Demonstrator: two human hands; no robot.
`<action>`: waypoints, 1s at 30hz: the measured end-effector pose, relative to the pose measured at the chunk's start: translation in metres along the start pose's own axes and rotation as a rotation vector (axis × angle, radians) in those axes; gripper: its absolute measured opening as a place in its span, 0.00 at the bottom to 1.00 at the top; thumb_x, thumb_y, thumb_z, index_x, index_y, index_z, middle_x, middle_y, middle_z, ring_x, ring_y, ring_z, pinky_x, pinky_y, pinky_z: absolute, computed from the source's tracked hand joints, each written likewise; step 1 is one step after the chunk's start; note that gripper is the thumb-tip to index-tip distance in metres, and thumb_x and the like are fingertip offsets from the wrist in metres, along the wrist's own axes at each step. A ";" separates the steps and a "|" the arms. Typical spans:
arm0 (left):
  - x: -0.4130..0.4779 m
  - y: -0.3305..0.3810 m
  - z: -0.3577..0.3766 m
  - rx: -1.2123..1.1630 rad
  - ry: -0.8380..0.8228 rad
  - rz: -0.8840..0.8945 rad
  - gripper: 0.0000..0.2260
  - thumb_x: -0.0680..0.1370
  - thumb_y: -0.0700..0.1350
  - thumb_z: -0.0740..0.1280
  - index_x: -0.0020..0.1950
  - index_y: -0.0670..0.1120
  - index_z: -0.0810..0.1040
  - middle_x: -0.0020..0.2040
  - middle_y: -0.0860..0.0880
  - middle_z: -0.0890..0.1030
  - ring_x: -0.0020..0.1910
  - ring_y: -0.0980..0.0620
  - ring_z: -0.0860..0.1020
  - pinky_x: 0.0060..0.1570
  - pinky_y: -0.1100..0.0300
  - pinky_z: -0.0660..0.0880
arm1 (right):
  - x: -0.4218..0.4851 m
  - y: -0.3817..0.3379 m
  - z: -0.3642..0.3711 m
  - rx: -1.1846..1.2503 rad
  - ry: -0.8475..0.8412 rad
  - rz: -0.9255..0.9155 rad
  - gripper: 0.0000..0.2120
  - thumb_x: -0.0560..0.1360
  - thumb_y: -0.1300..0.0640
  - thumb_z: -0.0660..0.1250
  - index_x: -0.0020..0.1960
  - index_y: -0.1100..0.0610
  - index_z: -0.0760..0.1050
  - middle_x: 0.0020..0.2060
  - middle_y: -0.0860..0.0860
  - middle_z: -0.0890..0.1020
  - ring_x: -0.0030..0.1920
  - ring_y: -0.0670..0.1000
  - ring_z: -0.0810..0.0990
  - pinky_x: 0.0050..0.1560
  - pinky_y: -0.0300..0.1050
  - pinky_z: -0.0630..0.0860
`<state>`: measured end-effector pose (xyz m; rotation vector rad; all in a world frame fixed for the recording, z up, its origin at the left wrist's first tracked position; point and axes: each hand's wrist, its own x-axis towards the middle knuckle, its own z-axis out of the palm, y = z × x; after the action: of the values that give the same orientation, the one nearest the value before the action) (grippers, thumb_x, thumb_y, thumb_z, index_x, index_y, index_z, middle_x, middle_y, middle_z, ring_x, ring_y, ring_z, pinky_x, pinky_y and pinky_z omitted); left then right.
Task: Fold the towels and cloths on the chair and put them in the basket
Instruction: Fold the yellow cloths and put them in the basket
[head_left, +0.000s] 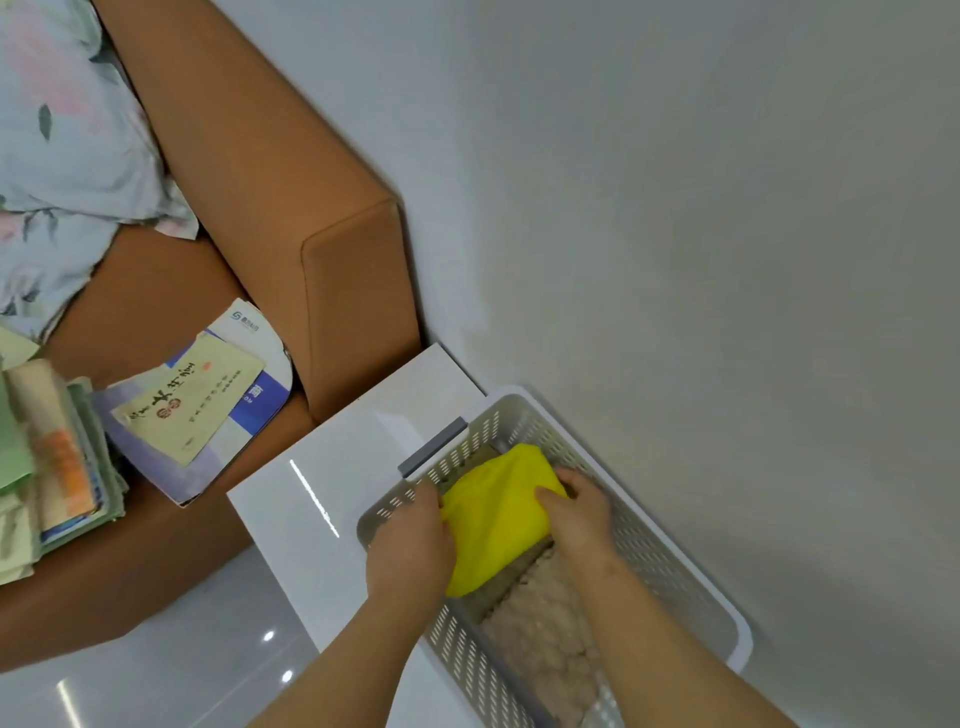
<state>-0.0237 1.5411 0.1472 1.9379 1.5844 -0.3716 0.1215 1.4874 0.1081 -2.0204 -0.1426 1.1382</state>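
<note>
Left hand (410, 545) and right hand (582, 514) each curl round an edge of a folded bright yellow cloth (493, 514), inside the white perforated basket (670, 566), atop a beige nubbly towel (545, 629). Left of the basket, booklets (202, 400) on the orange chair (343, 291) carry brush-script characters I cannot read.

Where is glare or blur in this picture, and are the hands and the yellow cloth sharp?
Head view: a glare streak lies on the glossy white surface beside the basket, lamp spots shine on the floor; the stacked cloths at the left edge are blurred; the yellow cloth, left hand and right hand are fairly sharp.
</note>
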 end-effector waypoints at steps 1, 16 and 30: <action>0.004 0.000 0.003 0.022 -0.027 -0.008 0.08 0.80 0.40 0.55 0.59 0.45 0.68 0.54 0.44 0.79 0.51 0.46 0.79 0.48 0.55 0.76 | 0.002 0.004 0.005 0.004 0.036 0.013 0.15 0.74 0.67 0.66 0.60 0.62 0.75 0.57 0.59 0.78 0.51 0.53 0.74 0.49 0.43 0.70; 0.034 -0.007 0.006 0.447 -0.120 0.048 0.17 0.78 0.35 0.57 0.67 0.40 0.64 0.54 0.44 0.80 0.50 0.46 0.81 0.42 0.56 0.76 | 0.006 0.024 0.037 0.246 0.198 0.249 0.25 0.74 0.65 0.68 0.68 0.62 0.64 0.63 0.60 0.74 0.60 0.60 0.74 0.53 0.47 0.70; 0.034 -0.009 0.019 0.472 -0.274 0.144 0.32 0.79 0.43 0.59 0.77 0.55 0.43 0.66 0.41 0.70 0.53 0.44 0.77 0.44 0.54 0.77 | 0.003 0.033 0.044 0.321 -0.044 0.389 0.05 0.77 0.64 0.61 0.43 0.60 0.72 0.39 0.56 0.76 0.39 0.53 0.75 0.44 0.49 0.75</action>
<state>-0.0212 1.5573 0.1111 2.2113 1.2465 -0.9762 0.0803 1.4920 0.0709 -1.7768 0.4047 1.3465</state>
